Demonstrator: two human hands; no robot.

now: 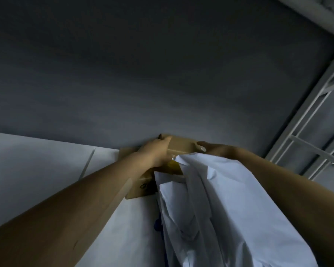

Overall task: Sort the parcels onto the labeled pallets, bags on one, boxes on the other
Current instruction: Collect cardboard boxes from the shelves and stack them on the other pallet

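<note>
Clamped around a cardboard box (181,144) at mid-frame, the left hand (158,151) curls over its top edge and the right hand (214,149) grips its right end. White bags (220,199) hang just below.

Obstacles: heap of white poly bags (229,209), pressed against the near side of the cardboard box (181,145); metal racking (307,132), right. Free room: grey floor (143,74) beyond the box; white surface (37,160), left.
</note>
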